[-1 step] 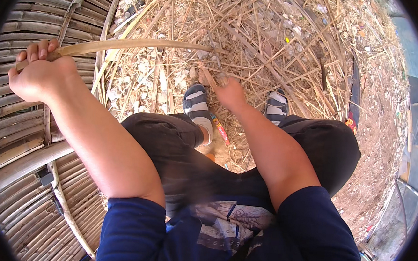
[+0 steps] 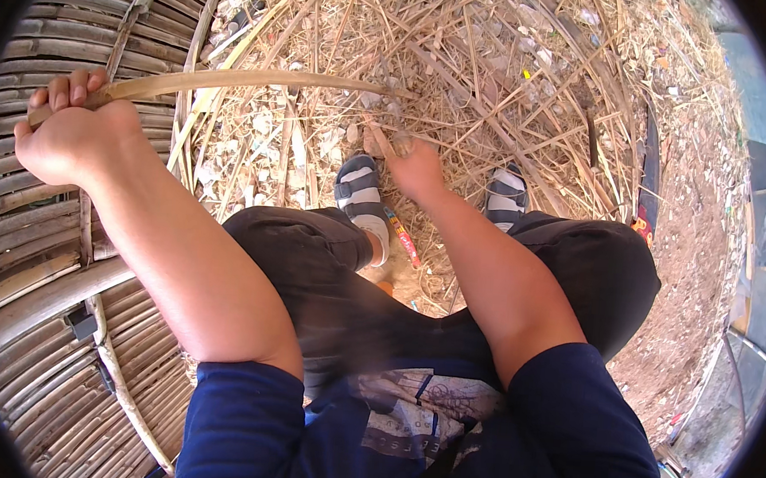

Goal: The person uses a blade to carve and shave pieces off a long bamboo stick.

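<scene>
My left hand [image 2: 76, 124] is closed around one end of a long, flat bamboo strip [image 2: 261, 79], out at the far left. The strip bows slightly and runs rightward to thin out above my feet. Low between my knees, my right hand [image 2: 416, 166] is closed and blurred by motion. A brownish narrow piece [image 2: 377, 139] shows at its fingers, but whether it is a tool or a sliver cannot be made out. The strip's far tip lies just beyond this hand.
Bamboo slivers and straw [image 2: 501, 78] litter the ground ahead. A slatted bamboo wall [image 2: 69, 35] stands close on the left. My sandalled feet [image 2: 364, 189] are planted apart, with a colourful wrapper [image 2: 403, 239] between them. A dark, long flat piece [image 2: 651, 164] lies at right, beside bare soil [image 2: 682, 287].
My right hand has shifted very slightly to the left. My left hand and the bamboo strip stay almost where they were.
</scene>
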A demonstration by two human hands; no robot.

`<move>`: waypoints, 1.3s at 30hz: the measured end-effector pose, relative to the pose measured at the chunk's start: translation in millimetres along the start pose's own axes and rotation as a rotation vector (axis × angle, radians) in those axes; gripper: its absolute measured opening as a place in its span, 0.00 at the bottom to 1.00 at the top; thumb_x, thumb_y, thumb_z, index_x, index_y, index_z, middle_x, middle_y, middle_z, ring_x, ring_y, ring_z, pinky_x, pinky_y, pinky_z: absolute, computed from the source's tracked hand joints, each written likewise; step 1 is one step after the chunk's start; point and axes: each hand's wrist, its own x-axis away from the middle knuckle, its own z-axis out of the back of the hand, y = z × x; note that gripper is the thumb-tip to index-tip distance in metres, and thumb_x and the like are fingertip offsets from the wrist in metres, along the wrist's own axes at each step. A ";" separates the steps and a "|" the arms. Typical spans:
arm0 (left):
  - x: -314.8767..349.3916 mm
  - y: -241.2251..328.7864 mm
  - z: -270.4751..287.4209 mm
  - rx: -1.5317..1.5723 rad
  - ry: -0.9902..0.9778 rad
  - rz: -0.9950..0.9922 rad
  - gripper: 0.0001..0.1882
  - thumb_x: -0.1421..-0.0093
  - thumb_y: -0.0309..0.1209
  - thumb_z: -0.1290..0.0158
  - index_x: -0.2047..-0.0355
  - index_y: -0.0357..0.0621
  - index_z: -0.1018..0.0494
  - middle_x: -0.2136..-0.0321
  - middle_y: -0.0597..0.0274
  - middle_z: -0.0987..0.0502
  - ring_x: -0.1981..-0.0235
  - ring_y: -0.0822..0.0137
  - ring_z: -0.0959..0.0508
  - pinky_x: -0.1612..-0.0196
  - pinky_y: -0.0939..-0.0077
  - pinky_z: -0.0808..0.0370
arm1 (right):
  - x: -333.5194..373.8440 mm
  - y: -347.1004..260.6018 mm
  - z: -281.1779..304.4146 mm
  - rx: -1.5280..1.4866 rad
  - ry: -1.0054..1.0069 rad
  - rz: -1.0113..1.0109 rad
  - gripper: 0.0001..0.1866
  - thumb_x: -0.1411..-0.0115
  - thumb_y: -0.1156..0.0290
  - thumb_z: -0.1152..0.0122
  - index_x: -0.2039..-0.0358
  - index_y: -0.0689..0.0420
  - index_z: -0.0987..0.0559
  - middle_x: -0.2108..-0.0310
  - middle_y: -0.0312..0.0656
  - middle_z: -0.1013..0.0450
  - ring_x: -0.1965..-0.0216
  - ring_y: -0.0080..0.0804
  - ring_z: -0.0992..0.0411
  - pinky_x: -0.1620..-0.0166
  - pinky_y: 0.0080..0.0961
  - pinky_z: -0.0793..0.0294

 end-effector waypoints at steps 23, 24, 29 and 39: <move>-4.0 5.9 6.4 0.204 -0.241 0.164 0.27 0.34 0.56 0.69 0.72 0.43 0.42 0.75 0.57 0.41 0.73 0.61 0.41 0.65 0.62 0.42 | 38.0 -117.4 33.6 -0.301 -0.134 0.243 0.22 0.44 0.65 0.36 0.52 0.62 0.25 0.67 0.57 0.22 0.64 0.52 0.21 0.59 0.43 0.23; -4.0 6.5 5.2 0.208 -0.266 0.171 0.27 0.34 0.56 0.69 0.72 0.43 0.42 0.75 0.57 0.41 0.73 0.61 0.41 0.65 0.62 0.42 | 45.5 -136.2 38.5 -0.342 -0.127 0.310 0.21 0.44 0.65 0.36 0.53 0.62 0.26 0.68 0.56 0.23 0.65 0.51 0.21 0.61 0.43 0.23; -0.3 10.6 3.2 0.175 -0.357 0.152 0.28 0.35 0.59 0.68 0.72 0.43 0.42 0.75 0.56 0.41 0.72 0.61 0.41 0.65 0.62 0.42 | 53.7 -156.0 37.8 -0.331 -0.131 0.499 0.19 0.44 0.70 0.36 0.54 0.62 0.28 0.73 0.55 0.23 0.69 0.55 0.22 0.63 0.46 0.23; -2.4 10.6 5.4 0.119 -0.221 0.131 0.27 0.32 0.56 0.68 0.75 0.46 0.42 0.80 0.61 0.41 0.77 0.64 0.43 0.67 0.62 0.42 | 12.9 -29.8 9.5 -0.082 -0.077 -0.063 0.26 0.45 0.64 0.36 0.49 0.66 0.26 0.61 0.63 0.21 0.57 0.60 0.21 0.51 0.47 0.23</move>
